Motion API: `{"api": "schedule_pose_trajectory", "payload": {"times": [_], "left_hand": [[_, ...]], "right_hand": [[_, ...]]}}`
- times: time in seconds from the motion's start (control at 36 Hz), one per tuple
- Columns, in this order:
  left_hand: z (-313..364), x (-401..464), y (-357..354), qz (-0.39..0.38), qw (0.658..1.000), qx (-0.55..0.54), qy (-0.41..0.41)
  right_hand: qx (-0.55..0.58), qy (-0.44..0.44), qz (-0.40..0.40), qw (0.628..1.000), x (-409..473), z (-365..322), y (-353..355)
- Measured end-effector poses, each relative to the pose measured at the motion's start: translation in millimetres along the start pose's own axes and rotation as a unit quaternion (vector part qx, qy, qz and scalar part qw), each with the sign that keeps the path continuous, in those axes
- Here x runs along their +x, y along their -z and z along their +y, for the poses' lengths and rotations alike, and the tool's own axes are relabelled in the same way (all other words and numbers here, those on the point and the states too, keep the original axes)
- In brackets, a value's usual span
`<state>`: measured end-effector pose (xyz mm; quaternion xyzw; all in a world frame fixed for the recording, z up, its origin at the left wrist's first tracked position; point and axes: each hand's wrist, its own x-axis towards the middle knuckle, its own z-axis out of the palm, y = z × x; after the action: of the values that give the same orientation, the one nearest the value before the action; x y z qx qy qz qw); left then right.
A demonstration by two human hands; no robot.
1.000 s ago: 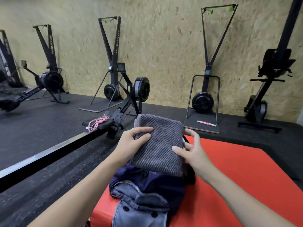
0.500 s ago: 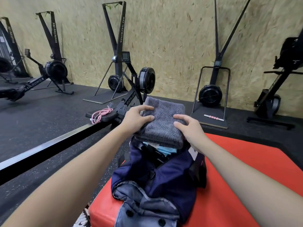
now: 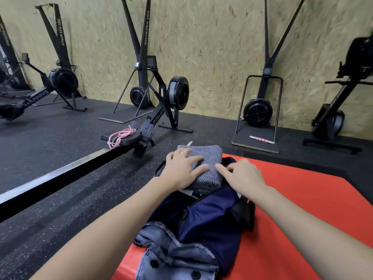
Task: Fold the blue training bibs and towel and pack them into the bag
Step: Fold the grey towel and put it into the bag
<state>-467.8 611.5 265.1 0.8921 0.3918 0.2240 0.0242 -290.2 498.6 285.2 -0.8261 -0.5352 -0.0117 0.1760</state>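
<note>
Both hands (image 3: 182, 169) flat on towel (image 3: 203, 168)

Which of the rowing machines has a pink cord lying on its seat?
The nearest rowing machine, just left of the grey towel. A coiled pink cord lies on its seat; the rower farther left shows none.

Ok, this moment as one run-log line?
step: packing | towel: folded, at bag mouth | left hand: flat on towel | right hand: at bag rim
</note>
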Motion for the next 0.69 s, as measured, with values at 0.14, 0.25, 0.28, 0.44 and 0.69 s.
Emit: {"api": "schedule_pose_trajectory", "payload": {"times": [0.14, 0.25, 0.28, 0.44, 0.69], "left_hand": [[11.5, -2.8, -21.6, -0.103, 0.994, -0.006, -0.032], [16.4, -2.9, -27.1, -0.127, 0.991, 0.014, -0.05], [17.3, -3.4, -29.0, -0.133, 0.989, 0.019, -0.059], [18.3, 4.4, -42.9, -0.226, 0.972, 0.017, -0.065], [11.9, 13.4, -34.6, -0.117, 0.987, -0.1, -0.035]], "right_hand": [[0.123, 0.023, -0.019, 0.992, -3.8, -0.7, 9.3], [0.231, 0.006, 0.041, 0.972, 8.3, 7.8, 23.4], [0.257, 0.001, 0.062, 0.964, 12.7, 9.2, 28.0], [0.297, 0.013, 0.084, 0.951, 13.3, 9.1, 34.2], [0.204, 0.026, 0.053, 0.977, -10.4, 28.1, 21.2]]}}
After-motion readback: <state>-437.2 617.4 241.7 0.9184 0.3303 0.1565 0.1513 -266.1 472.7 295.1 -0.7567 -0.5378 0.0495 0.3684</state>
